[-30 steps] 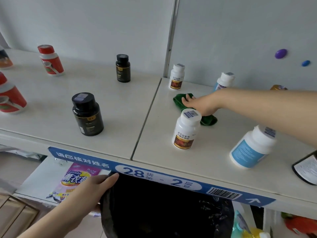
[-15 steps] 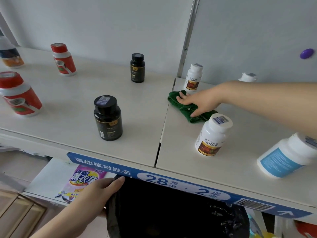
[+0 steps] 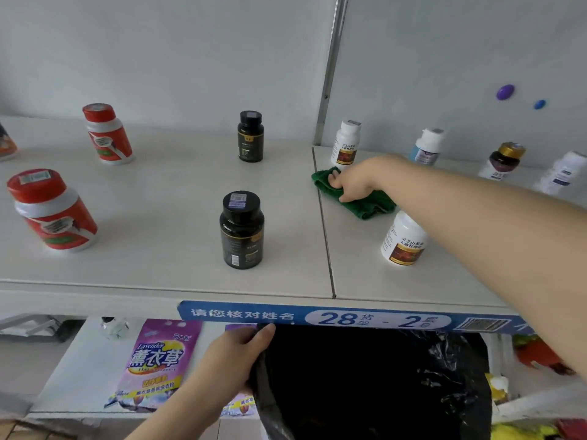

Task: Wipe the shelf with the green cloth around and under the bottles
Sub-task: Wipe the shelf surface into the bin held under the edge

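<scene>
The green cloth (image 3: 370,203) lies on the white shelf (image 3: 355,268), just right of the seam between two panels. My right hand (image 3: 354,182) presses down on the cloth with its fingers laid over the cloth's left end. A white bottle with a brown label (image 3: 403,241) stands right in front of the cloth, partly behind my forearm. Another such bottle (image 3: 346,144) stands just behind the cloth by the wall. Below the shelf edge, my left hand (image 3: 235,354) grips the rim of a black plastic bag (image 3: 365,385).
On the left panel stand two black bottles (image 3: 242,230) (image 3: 251,136) and two red-capped bottles (image 3: 52,211) (image 3: 106,133). Along the back right are a blue-labelled bottle (image 3: 427,146), a gold-capped bottle (image 3: 505,160) and a white one (image 3: 565,176). A purple lavender packet (image 3: 152,360) lies on the lower shelf.
My right hand has slid the cloth left and back, from beside the front white bottle to the seam near the back white bottle. My left hand keeps hold of the bag.
</scene>
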A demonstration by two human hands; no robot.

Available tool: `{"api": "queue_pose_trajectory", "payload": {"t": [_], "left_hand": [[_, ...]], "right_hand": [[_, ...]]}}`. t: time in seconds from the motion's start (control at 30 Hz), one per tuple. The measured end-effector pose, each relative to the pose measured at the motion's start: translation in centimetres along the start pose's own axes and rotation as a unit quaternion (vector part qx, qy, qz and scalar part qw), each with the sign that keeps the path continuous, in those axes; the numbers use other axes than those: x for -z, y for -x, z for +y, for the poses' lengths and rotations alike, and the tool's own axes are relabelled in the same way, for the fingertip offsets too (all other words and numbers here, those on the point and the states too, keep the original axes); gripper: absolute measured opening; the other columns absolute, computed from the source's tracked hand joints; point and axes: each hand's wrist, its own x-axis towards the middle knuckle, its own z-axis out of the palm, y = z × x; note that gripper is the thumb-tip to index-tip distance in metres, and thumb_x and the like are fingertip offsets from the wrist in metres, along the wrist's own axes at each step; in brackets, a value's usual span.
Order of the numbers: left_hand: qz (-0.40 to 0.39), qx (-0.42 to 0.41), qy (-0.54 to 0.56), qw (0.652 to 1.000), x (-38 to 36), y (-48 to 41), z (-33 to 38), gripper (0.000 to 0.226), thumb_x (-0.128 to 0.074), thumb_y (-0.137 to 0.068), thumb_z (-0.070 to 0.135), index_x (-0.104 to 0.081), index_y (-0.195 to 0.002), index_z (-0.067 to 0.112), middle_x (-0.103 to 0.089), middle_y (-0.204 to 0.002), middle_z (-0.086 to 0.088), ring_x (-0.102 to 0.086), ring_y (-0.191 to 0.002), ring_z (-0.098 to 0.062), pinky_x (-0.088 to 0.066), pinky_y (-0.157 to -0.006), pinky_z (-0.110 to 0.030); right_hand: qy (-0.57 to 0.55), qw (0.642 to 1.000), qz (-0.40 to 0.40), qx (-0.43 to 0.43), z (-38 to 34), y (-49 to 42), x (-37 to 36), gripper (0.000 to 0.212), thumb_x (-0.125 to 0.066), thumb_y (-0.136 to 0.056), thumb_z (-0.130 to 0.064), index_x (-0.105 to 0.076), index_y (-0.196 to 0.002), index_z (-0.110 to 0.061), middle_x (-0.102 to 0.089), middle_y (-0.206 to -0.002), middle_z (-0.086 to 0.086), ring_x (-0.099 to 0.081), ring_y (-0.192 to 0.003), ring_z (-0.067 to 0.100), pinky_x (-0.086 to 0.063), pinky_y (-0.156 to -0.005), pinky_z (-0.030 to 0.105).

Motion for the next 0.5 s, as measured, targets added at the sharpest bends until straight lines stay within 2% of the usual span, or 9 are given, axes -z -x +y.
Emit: {"api": "queue_pose_trajectory", "payload": {"t": [0.07, 0.1, 0.2, 0.3, 0.4, 0.5], "left_hand": [[-0.002, -0.009, -0.021, 1.0, 0.1, -0.1, -0.3, 0.031, -0.051, -0.089, 0.038, -0.069, -0.088, 0.013, -0.071, -0.092, -0.012, -0.068, -0.087, -0.025, -0.059, -0.071, -0.037], [-0.003, -0.012, -0.025, 1.0, 0.3, -0.1, -0.4, 0.03, -0.051, -0.089, 0.037, -0.069, -0.088, 0.012, -0.071, -0.093, -0.012, -0.068, -0.087, -0.025, -0.059, -0.07, -0.037], [-0.009, -0.013, -0.021, 1.0, 0.6, 0.0, -0.3, 0.029, -0.051, -0.09, 0.033, -0.068, -0.091, 0.009, -0.069, -0.098, -0.015, -0.067, -0.083, -0.023, -0.057, -0.055, -0.027], [-0.008, -0.018, -0.025, 1.0, 0.9, 0.0, -0.4, 0.03, -0.051, -0.09, 0.033, -0.067, -0.094, 0.008, -0.069, -0.1, -0.016, -0.067, -0.087, -0.025, -0.056, -0.053, -0.025], [-0.006, -0.015, -0.027, 1.0, 1.0, 0.0, -0.3, 0.031, -0.051, -0.09, 0.035, -0.066, -0.096, 0.008, -0.068, -0.1, -0.015, -0.067, -0.086, -0.025, -0.052, -0.048, -0.021], [-0.011, -0.023, -0.024, 0.999, 1.0, 0.0, -0.2, 0.027, -0.051, -0.091, 0.034, -0.066, -0.092, 0.012, -0.069, -0.099, -0.012, -0.066, -0.085, -0.024, -0.054, -0.051, -0.024]], "right_hand": [[-0.009, 1.0, -0.004, -0.003, -0.5, 0.6, -0.1, 0.061, -0.032, -0.097, -0.018, 0.003, -0.147, -0.014, -0.005, -0.157, 0.011, -0.021, -0.14, 0.033, -0.025, -0.114, 0.043], [-0.022, 1.0, -0.002, -0.005, -0.6, 0.9, -0.2, 0.062, -0.032, -0.096, -0.015, 0.003, -0.147, -0.017, -0.003, -0.158, 0.009, -0.02, -0.14, 0.033, -0.024, -0.114, 0.043], [-0.065, 0.998, 0.017, 0.006, -1.2, 1.9, -0.8, 0.062, -0.028, -0.095, -0.004, 0.002, -0.148, -0.019, 0.002, -0.158, 0.004, -0.018, -0.141, 0.029, -0.021, -0.115, 0.036], [-0.108, 0.993, 0.038, 0.019, -1.6, 2.8, -1.5, 0.064, -0.023, -0.093, 0.003, 0.002, -0.148, -0.019, 0.004, -0.158, 0.001, -0.02, -0.14, 0.027, -0.023, -0.111, 0.032], [-0.153, 0.986, 0.065, 0.032, -2.1, 3.9, -2.2, 0.066, -0.022, -0.092, 0.006, -0.002, -0.148, -0.023, -0.003, -0.158, -0.002, -0.024, -0.138, 0.028, -0.027, -0.108, 0.03], [-0.196, 0.975, 0.094, 0.045, -2.7, 5.0, -3.2, 0.067, -0.026, -0.092, 0.004, -0.006, -0.148, -0.027, -0.007, -0.157, -0.004, -0.027, -0.137, 0.028, -0.03, -0.105, 0.029]]}}
